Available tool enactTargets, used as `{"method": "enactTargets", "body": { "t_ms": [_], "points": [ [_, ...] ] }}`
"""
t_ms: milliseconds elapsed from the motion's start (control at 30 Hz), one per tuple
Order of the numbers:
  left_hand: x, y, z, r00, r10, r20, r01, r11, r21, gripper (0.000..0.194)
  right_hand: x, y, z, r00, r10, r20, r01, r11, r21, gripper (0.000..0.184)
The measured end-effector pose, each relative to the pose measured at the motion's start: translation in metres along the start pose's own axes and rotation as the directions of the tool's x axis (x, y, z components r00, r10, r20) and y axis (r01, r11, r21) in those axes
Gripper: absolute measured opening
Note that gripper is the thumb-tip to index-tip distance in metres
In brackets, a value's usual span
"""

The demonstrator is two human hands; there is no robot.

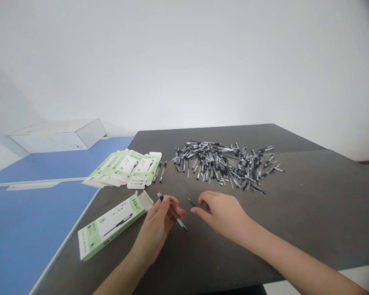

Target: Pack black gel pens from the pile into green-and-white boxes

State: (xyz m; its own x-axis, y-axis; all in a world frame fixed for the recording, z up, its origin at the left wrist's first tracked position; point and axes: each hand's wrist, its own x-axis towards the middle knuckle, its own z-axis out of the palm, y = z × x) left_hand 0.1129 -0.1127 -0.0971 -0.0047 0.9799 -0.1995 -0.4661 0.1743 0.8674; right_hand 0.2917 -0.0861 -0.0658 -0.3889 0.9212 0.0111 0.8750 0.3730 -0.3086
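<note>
My left hand is closed round a clear-barrelled pen with dark ends, which slants down to the right across the fingers. Just right of it, my right hand has its thumb and fingers curled together. A thin dark pen tip pokes out from them toward the left hand; the rest of that pen is hidden by the hand. To the left of my left hand lies a white and green pen box, its end flap open toward the hand.
A wide heap of pens lies beyond my hands. Flat pen cartons overlap at the left, with two loose pens beside them. A white box stands on the blue surface left of the dark table.
</note>
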Motion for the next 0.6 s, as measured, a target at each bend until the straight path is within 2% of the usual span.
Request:
{"method": "enactTargets", "body": {
  "t_ms": [67, 133, 233, 300, 367, 433, 467, 533, 600],
  "points": [
    [0.008, 0.006, -0.006, 0.998, -0.018, 0.062, 0.015, 0.999, 0.043, 0.037, 0.003, 0.009, 0.007, 0.99, 0.064, 0.123, -0.052, 0.993, -0.101, 0.026],
    [0.014, 0.006, -0.011, 0.99, -0.04, 0.135, 0.032, 0.998, 0.063, 0.038, 0.003, 0.012, 0.02, 0.976, 0.077, 0.203, -0.044, 0.986, -0.161, 0.023],
    [0.02, 0.002, -0.015, 0.973, -0.073, 0.218, 0.055, 0.995, 0.086, 0.039, 0.002, 0.014, 0.032, 0.97, 0.063, 0.234, -0.021, 0.984, -0.176, 0.027],
    [0.02, -0.001, -0.017, 0.962, -0.095, 0.254, 0.071, 0.992, 0.105, 0.039, 0.004, 0.018, 0.03, 0.969, 0.055, 0.239, -0.015, 0.986, -0.169, 0.027],
    [0.018, -0.003, -0.019, 0.947, -0.119, 0.297, 0.083, 0.988, 0.132, 0.039, 0.007, 0.024, 0.021, 0.978, 0.022, 0.209, -0.009, 0.998, -0.063, 0.025],
    [0.015, -0.004, -0.021, 0.924, -0.129, 0.36, 0.061, 0.979, 0.195, 0.037, 0.012, 0.028, 0.006, 0.991, -0.045, 0.124, 0.018, 0.978, 0.207, 0.024],
    [0.013, -0.005, -0.022, 0.911, -0.129, 0.393, 0.034, 0.97, 0.241, 0.036, 0.014, 0.028, -0.001, 0.995, -0.077, 0.065, 0.047, 0.924, 0.38, 0.023],
    [0.009, -0.005, -0.023, 0.886, -0.121, 0.448, -0.043, 0.94, 0.338, 0.034, 0.016, 0.024, -0.016, 0.992, -0.115, -0.051, 0.119, 0.728, 0.675, 0.02],
    [0.007, -0.005, -0.023, 0.878, -0.112, 0.466, -0.105, 0.904, 0.415, 0.035, 0.016, 0.015, -0.025, 0.981, -0.116, -0.157, 0.195, 0.519, 0.832, 0.02]
  ]
}}
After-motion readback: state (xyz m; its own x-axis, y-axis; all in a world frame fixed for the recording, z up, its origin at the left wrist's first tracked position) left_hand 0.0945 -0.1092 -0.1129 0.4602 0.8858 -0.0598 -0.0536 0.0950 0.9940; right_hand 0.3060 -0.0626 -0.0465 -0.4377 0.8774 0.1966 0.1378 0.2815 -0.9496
